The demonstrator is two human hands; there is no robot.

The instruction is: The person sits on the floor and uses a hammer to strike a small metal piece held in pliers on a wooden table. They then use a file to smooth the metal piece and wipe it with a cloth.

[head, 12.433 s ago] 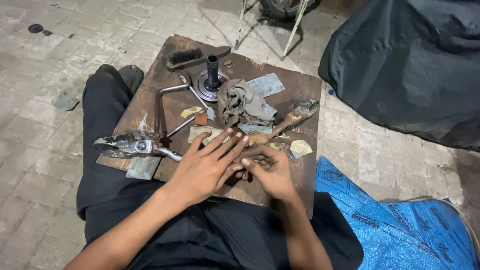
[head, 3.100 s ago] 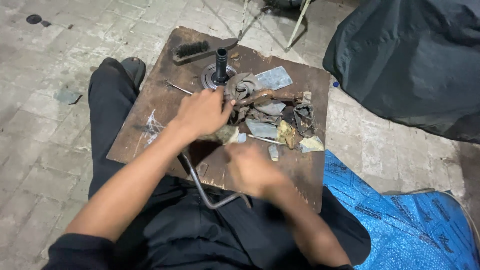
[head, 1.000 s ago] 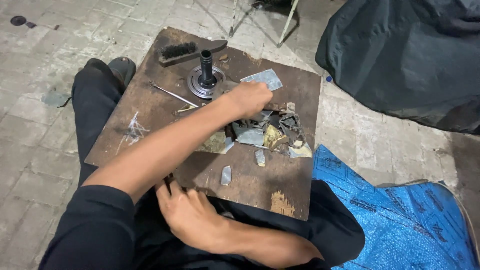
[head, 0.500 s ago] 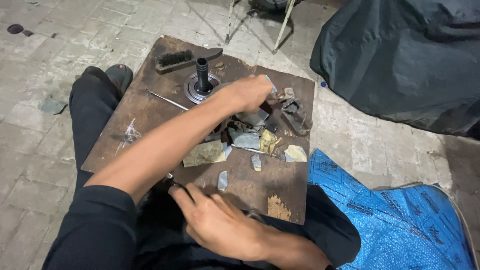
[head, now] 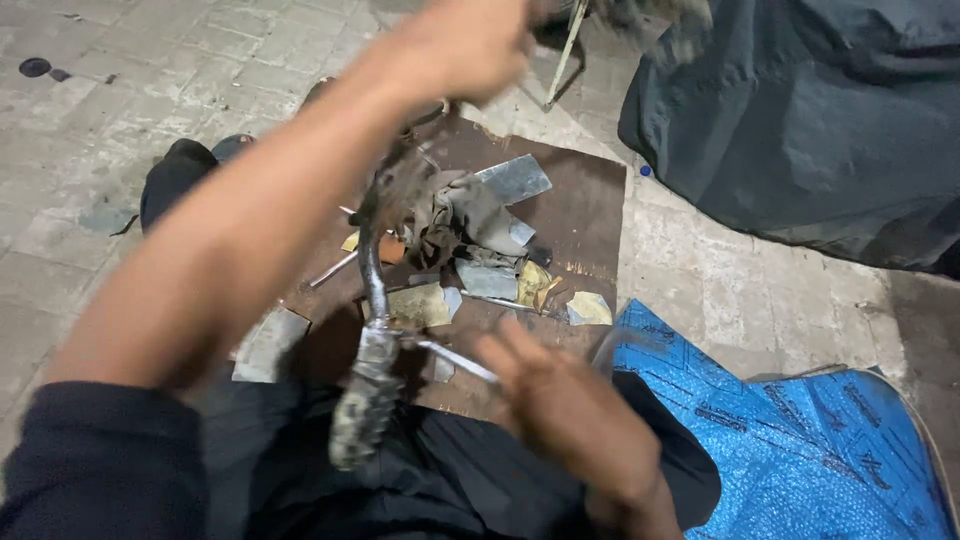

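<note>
The work looks to be mid-way, as far as one can judge: nothing on the brown board (head: 590,215) serving as the surface is assembled — a crumpled grey rag (head: 462,215), a flat grey metal plate (head: 515,180) at its 1 o'clock, and scraps of worn abrasive paper (head: 420,305) lie loose across it. A bent metal rod with a grimy grip (head: 368,340) is lifted clear of the board, running from 12 to 6 o'clock over the lap. The left hand (head: 465,40) is raised high at 12 o'clock and blurred; its fingers seem curled, but what it grips cannot be told. The right hand (head: 565,405), at 5 o'clock of the rod, is half open with fingers spread — a thin bright metal pin (head: 455,358) meets its fingertips. A blue tarpaulin (head: 790,430) lies at 3 o'clock.
</note>
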